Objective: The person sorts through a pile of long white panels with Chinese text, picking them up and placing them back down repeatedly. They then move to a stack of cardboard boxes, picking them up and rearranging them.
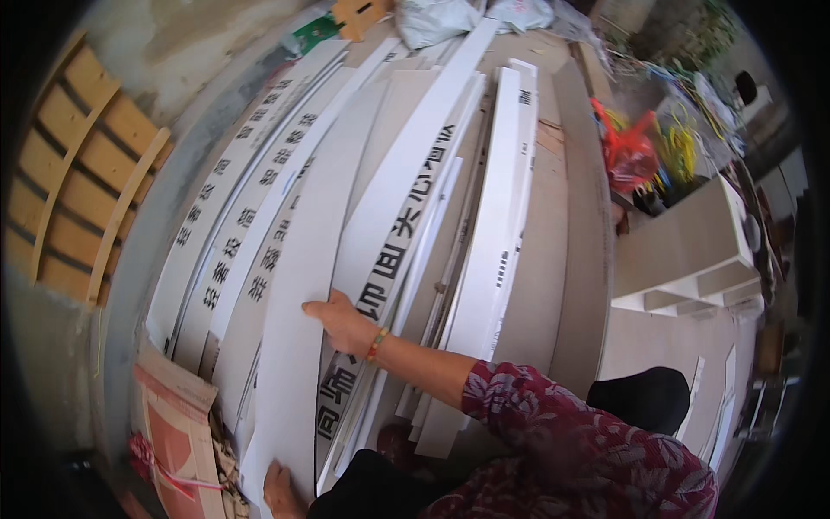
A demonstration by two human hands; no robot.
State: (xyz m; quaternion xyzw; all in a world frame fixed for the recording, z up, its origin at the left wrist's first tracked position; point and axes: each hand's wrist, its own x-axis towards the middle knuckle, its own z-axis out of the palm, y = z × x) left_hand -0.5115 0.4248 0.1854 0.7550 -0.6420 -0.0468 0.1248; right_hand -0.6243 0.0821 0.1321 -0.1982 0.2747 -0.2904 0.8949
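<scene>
A long, pale grey flat strip, board or cardboard, lies lengthwise on the pile before me. My right hand, a beaded bracelet at its wrist, reaches across and grips the strip's right edge near its middle. At the near end my left hand holds the same strip, partly cut off by the frame's bottom. Just right of it lies a long white carton bearing large black writing. More long printed cartons lie to the left, roughly parallel.
Further right are white strips and brown cardboard. A white shelf unit and a red plastic bag stand beyond. A wooden pallet leans at the left wall. White sacks lie at the far end; a torn carton is near left.
</scene>
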